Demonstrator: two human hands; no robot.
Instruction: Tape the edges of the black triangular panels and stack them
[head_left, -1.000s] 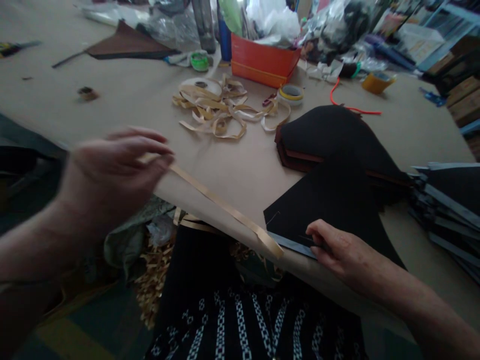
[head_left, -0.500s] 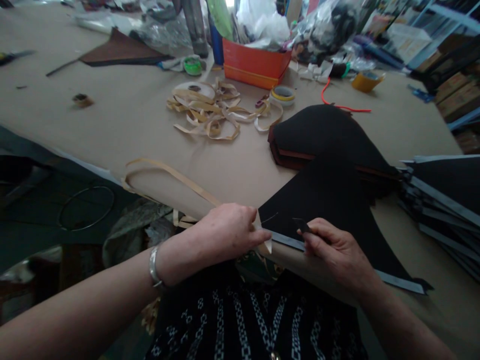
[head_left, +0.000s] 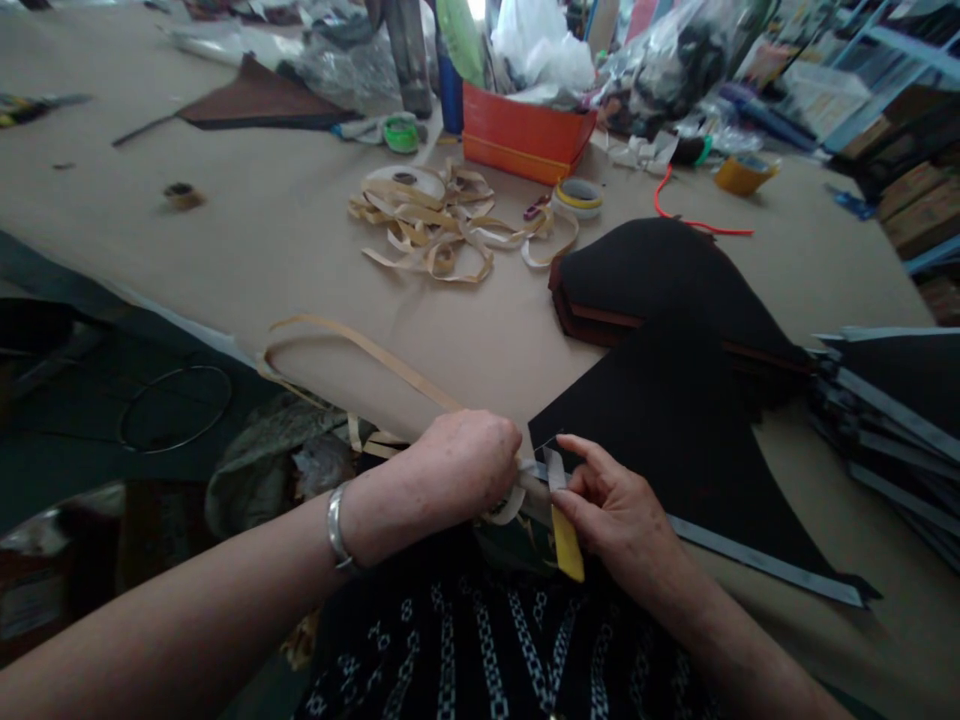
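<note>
My left hand (head_left: 472, 460) is closed on a tan tape strip (head_left: 382, 360), which loops away to the left over the table edge. Below its fingers hangs a whitish curl of strip (head_left: 507, 508). My right hand (head_left: 611, 505) pinches a thin flat tool (head_left: 568, 545), pale grey at its upper end and yellow at its lower end; its exact kind is unclear. Its index finger is stretched toward the corner of a black panel (head_left: 652, 400). A light grey strip (head_left: 765, 560) runs along that panel's near edge, partly hidden by my right hand.
Behind the panel sits a stack of dark curved pieces (head_left: 667, 270); black panels with grey edges (head_left: 900, 420) are piled at right. Tangled tan tape (head_left: 442, 230), tape rolls (head_left: 579, 195) and an orange-red box (head_left: 525, 135) stand farther back. A wire hoop (head_left: 176, 408) is at lower left.
My right hand has moved left, close to my left hand, and its tool has turned so the yellow end shows. My left fingers have curled tighter. The view has shifted slightly.
</note>
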